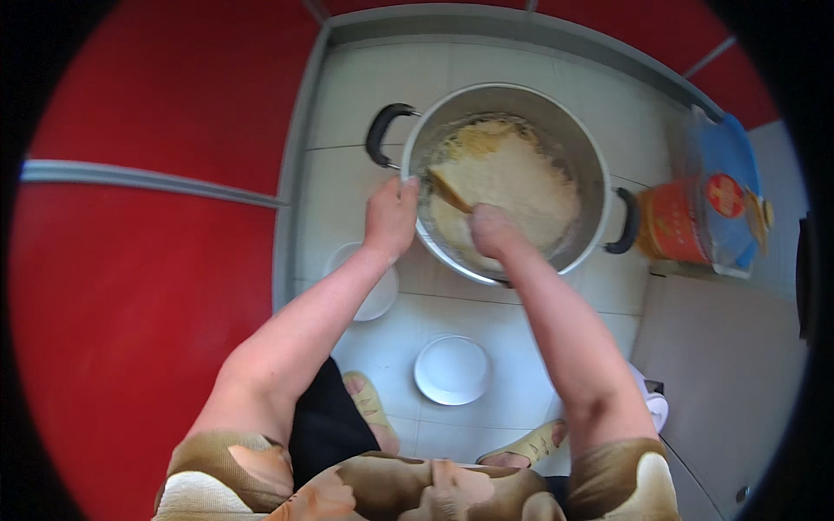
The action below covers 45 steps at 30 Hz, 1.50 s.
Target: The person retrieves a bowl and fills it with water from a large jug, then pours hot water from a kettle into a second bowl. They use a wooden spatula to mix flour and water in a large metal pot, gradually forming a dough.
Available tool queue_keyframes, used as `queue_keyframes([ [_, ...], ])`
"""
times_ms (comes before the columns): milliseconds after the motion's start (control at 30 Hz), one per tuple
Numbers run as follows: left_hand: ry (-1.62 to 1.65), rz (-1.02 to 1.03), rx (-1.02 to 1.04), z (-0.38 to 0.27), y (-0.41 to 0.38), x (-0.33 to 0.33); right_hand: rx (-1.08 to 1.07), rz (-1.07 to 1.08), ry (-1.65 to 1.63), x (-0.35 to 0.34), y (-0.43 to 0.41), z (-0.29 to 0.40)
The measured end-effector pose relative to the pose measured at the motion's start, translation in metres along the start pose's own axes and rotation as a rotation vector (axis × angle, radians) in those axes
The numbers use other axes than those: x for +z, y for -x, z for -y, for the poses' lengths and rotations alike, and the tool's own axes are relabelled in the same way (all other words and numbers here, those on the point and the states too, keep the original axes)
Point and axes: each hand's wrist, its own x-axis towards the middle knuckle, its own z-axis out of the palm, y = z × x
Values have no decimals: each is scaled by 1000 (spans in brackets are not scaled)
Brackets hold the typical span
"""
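A large metal pot with black side handles stands on the tiled floor. Inside it lies a pale yellowish, dough-like mass, rougher and yellower towards the far side. My left hand grips the pot's rim at its left side, the thumb over the edge. Above the mass, my right hand is closed on a wooden utensil, whose flat end points up and left, close to the left inner wall. The right hand is slightly blurred, and whether the utensil's tip touches the mass cannot be told.
A white plate lies on the floor between my feet and the pot. Another pale round dish is partly under my left forearm. Right of the pot stands an oil-like plastic jug with a red label, beside a blue container. Red cabinets border the left.
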Motion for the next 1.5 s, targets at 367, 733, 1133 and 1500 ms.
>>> queue_keyframes([
  [367,91,259,2,-34,-107,-28,-130,106,-52,-55,69,-22],
  [733,33,376,-3,-40,-95,-7,17,-105,-266,-33,-4,-26],
  [1133,2,208,67,-51,-87,29,-126,-272,-47,-36,5,-59],
  [1500,108,172,-14,-38,-71,25,133,52,258,-100,13,-61],
])
